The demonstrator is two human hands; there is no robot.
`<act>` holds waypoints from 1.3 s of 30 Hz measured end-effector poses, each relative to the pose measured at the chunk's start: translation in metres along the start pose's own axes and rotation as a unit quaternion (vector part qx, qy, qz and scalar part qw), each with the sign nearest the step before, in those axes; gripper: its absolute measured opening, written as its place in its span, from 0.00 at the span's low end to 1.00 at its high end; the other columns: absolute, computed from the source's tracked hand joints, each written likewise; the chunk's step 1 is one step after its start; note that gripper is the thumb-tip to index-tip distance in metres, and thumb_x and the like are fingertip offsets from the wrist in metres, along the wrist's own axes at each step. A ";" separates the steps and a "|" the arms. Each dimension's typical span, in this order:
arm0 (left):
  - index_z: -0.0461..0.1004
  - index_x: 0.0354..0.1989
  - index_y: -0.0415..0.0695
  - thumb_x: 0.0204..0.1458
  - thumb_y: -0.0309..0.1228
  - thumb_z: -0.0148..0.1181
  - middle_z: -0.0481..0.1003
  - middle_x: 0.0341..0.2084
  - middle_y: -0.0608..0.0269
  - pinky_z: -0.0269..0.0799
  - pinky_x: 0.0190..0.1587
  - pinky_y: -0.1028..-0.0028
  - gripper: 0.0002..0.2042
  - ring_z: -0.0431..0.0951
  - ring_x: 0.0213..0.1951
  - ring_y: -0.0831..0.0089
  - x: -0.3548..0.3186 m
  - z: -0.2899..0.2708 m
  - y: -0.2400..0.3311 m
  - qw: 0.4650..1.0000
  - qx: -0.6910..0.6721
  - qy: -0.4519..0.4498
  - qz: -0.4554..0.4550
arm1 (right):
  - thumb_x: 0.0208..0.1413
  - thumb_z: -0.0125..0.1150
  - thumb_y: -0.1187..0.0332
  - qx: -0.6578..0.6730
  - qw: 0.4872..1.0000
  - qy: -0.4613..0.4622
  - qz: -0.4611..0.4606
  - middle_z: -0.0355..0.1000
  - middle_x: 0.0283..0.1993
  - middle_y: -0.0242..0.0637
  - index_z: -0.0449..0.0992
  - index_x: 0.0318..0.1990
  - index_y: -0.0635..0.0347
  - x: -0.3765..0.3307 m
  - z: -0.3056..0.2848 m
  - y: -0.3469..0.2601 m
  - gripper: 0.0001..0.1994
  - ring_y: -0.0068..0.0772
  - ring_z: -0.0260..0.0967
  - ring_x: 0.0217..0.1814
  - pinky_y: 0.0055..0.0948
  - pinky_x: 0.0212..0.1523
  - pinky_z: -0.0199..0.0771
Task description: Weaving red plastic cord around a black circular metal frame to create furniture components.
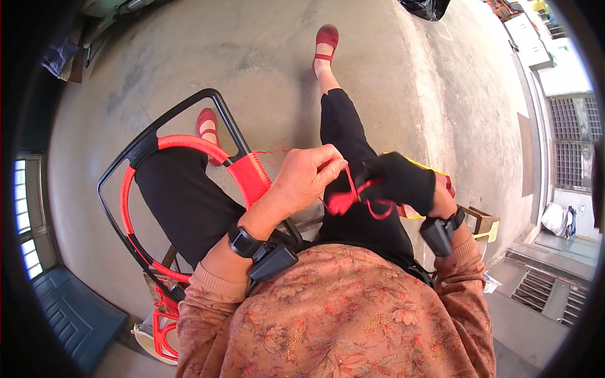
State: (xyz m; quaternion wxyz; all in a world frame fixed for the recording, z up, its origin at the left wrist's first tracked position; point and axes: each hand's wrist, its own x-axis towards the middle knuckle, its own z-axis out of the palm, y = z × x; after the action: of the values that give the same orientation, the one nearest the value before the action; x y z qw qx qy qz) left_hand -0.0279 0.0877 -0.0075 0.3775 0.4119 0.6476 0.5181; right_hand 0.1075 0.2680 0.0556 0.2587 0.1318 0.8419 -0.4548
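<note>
A thin, glossy red plastic strip [351, 181] stretches between a person's two hands, above the lap. The left hand [305, 173], bare, has its grip closed, pinching the strip between thumb and forefinger. The right hand [408, 183], in a black fabric glove, has its grip closed around the same strip, though the dark fingers are hard to tell apart. A loop of the strip hangs below the gloved fingers, and a bunched red bundle [341, 203] sits just beside them, over the dark trousers.

Left of the hands, a black tubular frame with rounded corners [229, 123] lies tilted across the left leg. Joined to it is a ring wrapped in red strip [189, 141], and near the left wrist a broad red wrapped band [249, 177] covers part of the frame. Loose red strands [272, 151] trail just behind the left hand.

The seated person wears a rust-coloured floral top [353, 302], black trousers [343, 120] and red strapped shoes [326, 41]. Each wrist carries a strapped dark device; the left one also has a black square-faced watch [244, 242].

Around them is a grey concrete floor [265, 69]. A brown cardboard box [477, 220] stands beyond the right arm. A blue panelled surface [72, 315] fills the lower left, and a barred window [570, 138] is at far right.
</note>
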 end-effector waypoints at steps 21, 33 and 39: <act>0.75 0.36 0.39 0.62 0.30 0.54 0.69 0.19 0.69 0.66 0.27 0.75 0.08 0.67 0.23 0.82 -0.004 0.004 -0.002 0.998 -0.056 0.002 0.006 | 0.51 0.64 0.74 -0.011 0.998 0.036 -0.041 0.78 0.34 0.41 0.78 0.40 0.60 0.004 0.000 0.002 0.08 0.26 0.76 0.35 0.27 0.40 0.75; 0.75 0.31 0.39 0.61 0.31 0.57 0.69 0.18 0.72 0.63 0.26 0.79 0.09 0.65 0.22 0.84 -0.002 0.000 0.004 0.997 -0.072 -0.027 -0.017 | 0.48 0.63 0.79 0.009 0.998 0.004 -0.061 0.77 0.34 0.36 0.77 0.40 0.61 0.002 0.005 0.000 0.10 0.25 0.74 0.37 0.26 0.40 0.73; 0.74 0.29 0.41 0.64 0.33 0.53 0.68 0.17 0.74 0.60 0.23 0.79 0.12 0.65 0.20 0.86 0.000 0.002 -0.004 0.956 -0.279 -0.023 -0.088 | 0.49 0.64 0.81 0.376 0.903 0.202 -0.050 0.76 0.36 0.30 0.77 0.39 0.64 0.010 0.015 -0.009 0.09 0.19 0.71 0.38 0.22 0.41 0.73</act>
State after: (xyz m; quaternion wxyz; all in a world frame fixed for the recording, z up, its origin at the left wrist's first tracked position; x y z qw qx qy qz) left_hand -0.0267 0.0884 -0.0116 0.5362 0.2431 0.5024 0.6333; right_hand 0.0998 0.2500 0.0493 -0.0084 0.2662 0.6481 -0.7135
